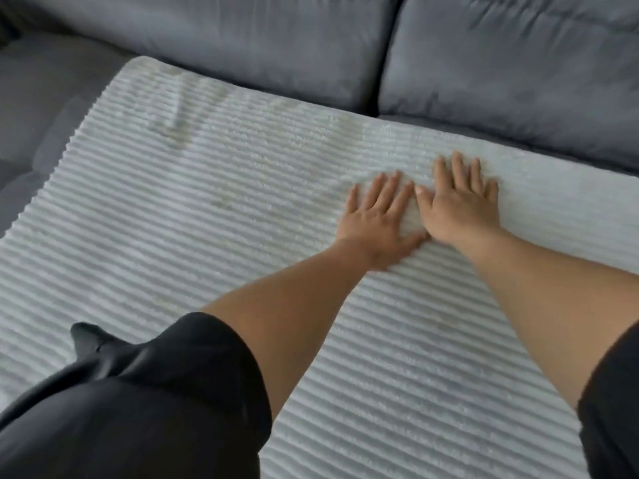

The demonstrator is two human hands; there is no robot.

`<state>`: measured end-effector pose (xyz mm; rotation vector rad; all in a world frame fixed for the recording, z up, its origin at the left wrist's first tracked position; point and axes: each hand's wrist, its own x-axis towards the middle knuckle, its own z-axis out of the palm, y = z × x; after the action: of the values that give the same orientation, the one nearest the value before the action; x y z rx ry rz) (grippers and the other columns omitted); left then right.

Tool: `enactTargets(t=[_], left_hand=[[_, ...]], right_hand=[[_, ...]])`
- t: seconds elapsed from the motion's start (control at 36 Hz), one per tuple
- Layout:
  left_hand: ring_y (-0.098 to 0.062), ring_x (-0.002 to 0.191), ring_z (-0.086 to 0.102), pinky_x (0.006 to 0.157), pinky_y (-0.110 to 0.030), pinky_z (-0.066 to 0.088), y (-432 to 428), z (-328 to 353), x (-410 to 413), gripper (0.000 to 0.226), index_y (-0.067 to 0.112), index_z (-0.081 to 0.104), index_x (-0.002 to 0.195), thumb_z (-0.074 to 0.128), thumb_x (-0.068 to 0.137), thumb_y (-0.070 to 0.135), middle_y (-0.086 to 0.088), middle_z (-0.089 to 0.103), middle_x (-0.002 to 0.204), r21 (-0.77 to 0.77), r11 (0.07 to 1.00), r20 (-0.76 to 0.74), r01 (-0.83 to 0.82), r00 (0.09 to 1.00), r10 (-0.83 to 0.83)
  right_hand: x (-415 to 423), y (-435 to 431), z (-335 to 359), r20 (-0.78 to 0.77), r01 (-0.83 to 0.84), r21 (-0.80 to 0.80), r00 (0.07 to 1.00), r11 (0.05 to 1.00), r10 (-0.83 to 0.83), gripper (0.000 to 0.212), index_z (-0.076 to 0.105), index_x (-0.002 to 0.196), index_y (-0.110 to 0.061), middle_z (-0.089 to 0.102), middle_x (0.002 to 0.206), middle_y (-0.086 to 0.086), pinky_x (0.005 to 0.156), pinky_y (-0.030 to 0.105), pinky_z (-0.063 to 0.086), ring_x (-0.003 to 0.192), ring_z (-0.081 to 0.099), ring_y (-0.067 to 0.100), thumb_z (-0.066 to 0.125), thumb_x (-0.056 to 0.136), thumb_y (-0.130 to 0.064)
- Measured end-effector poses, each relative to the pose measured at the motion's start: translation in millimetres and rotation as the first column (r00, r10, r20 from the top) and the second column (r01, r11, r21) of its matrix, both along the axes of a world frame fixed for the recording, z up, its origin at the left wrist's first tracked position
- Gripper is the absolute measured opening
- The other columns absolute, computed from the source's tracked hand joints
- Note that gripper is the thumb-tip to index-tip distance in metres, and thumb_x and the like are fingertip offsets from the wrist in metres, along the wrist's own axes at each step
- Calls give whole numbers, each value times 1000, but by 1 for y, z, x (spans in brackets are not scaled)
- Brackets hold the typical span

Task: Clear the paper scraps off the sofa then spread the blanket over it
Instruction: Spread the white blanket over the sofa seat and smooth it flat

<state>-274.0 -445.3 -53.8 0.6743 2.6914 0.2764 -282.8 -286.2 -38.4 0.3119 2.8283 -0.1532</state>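
I see white ribbed blanket (207,219) flat on grey sofa (242,46); left hand (377,219), right hand (460,205): grip wide, palms pressing it.

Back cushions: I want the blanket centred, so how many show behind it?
2. The left back cushion stands behind the blanket's far edge at upper middle; the right back cushion at upper right. More may lie outside the frame.

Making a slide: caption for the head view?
Left hand and right hand press flat on the blanket spread over the sofa.
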Motion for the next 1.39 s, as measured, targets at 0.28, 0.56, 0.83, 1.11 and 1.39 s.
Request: enactTargets(t=[0.28,0.56,0.83,1.11,1.39], left_hand=[[-18,157,-6,125,-50,-7,-63,-17,-102,89,33,0,162,3,88,82,1,-1,172,-84,988,-114,126,984,-135],[-19,158,-5,126,-48,-2,-129,-6,-167,75,31,8,163,15,98,67,0,-1,172,-43,999,-70,27,997,-30],[-23,158,-3,124,-55,-8,-207,2,-176,66,30,24,159,19,100,59,-3,7,172,-27,999,-119,-47,992,44],[-13,157,-7,125,-49,-9,-276,-12,-213,69,43,6,160,6,95,68,7,-1,172,-32,999,-81,-21,997,19],[-14,157,-3,126,-43,-3,-349,-15,-270,77,44,9,160,10,91,79,10,3,171,-51,996,-77,-67,995,63]], right_hand=[[8,-4,-17,-103,59,68,993,996,-52,69,6,159,-30,0,169,-2,123,53,2,155,-3,22,9,99,-64],[-26,-54,3,-96,115,103,990,988,-105,62,28,153,-13,16,166,6,122,57,6,154,5,26,27,100,-46],[-134,-186,-29,85,169,-89,983,982,-162,88,-2,160,-18,-9,168,2,120,57,-6,154,-11,20,7,92,-72],[-169,-274,-10,-152,-101,-92,985,991,86,62,22,158,-14,11,168,3,123,53,2,155,-3,25,27,102,-42],[-169,-302,-38,-172,-62,-27,984,998,57,78,9,161,-21,6,169,3,123,51,2,155,0,26,9,96,-64]])
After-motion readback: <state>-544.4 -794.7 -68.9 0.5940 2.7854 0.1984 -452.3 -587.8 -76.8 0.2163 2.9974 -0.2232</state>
